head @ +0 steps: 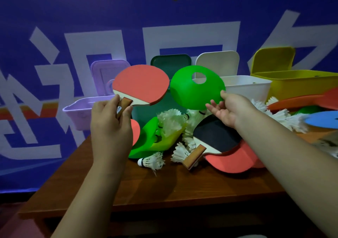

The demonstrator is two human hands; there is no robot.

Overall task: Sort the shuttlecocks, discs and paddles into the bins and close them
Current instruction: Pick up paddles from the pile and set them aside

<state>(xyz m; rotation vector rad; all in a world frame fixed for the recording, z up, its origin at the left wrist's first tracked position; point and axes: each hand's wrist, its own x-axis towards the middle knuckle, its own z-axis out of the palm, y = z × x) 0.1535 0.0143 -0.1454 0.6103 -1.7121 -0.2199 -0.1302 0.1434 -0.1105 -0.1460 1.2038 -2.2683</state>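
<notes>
Red rubber faced the camera on the paddle [140,84], which the left hand [109,120] held by its wooden handle, fingers wrapped round and thumb on the near side, a closed grip. It was raised above the near edge of the lilac bin [80,109] at far left. The right hand [225,109] had only a loose grip on the green disc [195,89]: thumb on its right rim, fingers spread beneath and barely touching, so the disc stood tilted on edge between the green bin [170,66] and the white bin [247,88].

Below the hands lay the unsorted heap on the tabletop [164,186]: a black-faced paddle [212,137] resting on a red paddle [232,161], two more green discs [151,137] nested together, and shuttlecocks [172,119] scattered through the pile, with one shuttlecock [151,162] lying alone at the near edge. Far right stood a yellow bin [301,84], with an orange disc [301,101] and a blue disc [323,119] near it. All four lids stood open against the blue wall [54,27].

Sorting seemed barely begun. To place well, each hand should probably carry its piece fully over its chosen bin before letting go; the disc wanted a firmer pinch first, since it could slip and roll. Laying the paddle flat, handle along the bin's length, would let the lid shut later.
</notes>
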